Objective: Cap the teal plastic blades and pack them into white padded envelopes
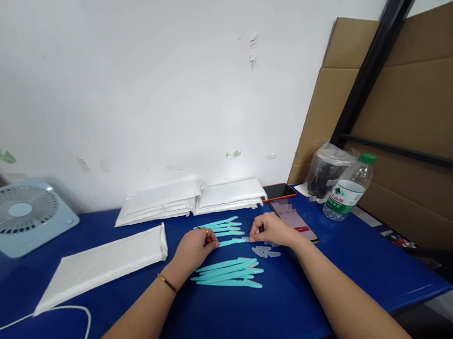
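My left hand (pixel 201 243) pinches the handle end of a turquoise eyebrow razor (pixel 231 242) just above the blue table. At the razor's blade end, my right hand (pixel 270 228) is closed on a small clear blade cover (pixel 247 239); whether the cover sits over the blade I cannot tell. Beyond the held razor lies a row of razors (pixel 226 224), partly behind my left hand. Nearer to me is a second group of turquoise razors (pixel 229 273), their heads pointing right. Several loose clear covers (pixel 266 251) lie under and beside my right hand.
White padded packets (pixel 157 201) are stacked along the wall, and one long packet (pixel 107 263) lies at left near a fan (pixel 22 212) and white cable (pixel 88 313). To the right are two phones (pixel 296 219), a bottle (pixel 346 194) and a bagged cup (pixel 326 170). Cardboard (pixel 427 116) stands behind.
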Motion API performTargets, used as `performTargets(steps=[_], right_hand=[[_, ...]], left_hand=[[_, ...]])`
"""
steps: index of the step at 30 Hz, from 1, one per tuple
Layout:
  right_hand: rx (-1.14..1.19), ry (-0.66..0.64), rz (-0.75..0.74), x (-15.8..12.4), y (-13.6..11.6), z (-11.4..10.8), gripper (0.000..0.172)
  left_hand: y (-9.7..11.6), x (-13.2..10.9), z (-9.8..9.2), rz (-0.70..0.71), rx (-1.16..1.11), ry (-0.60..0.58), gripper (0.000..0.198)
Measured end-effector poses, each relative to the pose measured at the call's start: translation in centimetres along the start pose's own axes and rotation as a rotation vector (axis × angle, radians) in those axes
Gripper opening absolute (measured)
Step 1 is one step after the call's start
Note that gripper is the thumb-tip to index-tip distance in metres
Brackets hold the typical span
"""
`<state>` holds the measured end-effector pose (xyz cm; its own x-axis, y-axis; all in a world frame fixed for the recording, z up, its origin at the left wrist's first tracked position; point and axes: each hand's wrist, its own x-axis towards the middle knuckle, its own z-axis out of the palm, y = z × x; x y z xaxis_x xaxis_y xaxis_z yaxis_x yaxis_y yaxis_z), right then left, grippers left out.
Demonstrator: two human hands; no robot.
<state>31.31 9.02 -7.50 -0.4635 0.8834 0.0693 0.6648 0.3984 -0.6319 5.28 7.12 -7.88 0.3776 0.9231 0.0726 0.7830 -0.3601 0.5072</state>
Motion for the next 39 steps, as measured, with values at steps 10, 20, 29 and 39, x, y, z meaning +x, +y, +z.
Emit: performTargets(steps=[10,20,29,39], right_hand=[[-0.109,0.162,-0.078,0.8,-1.4,0.4,0.014],[-0.087,-0.139,-0.057,-1.4,-2.4,-0.9,0.013],[0.147,-0.028,-0.02,-0.7,-1.5,0.2,0.012],[0.728,0.212,-0.001,0.2,-2.1,0.3,0.031]], left_hand=[[0.7,0.5,0.1,0.002,0.117,0.156,0.019],[2.6,-1.8,-0.9,0.096,-0.032,-0.218,0.018],[1.3,-1.3,-0.7,-0.011,-0.222,-0.055,0.02],[1.0,-1.0,-0.9,0.02,-0.233,0.062,0.037]])
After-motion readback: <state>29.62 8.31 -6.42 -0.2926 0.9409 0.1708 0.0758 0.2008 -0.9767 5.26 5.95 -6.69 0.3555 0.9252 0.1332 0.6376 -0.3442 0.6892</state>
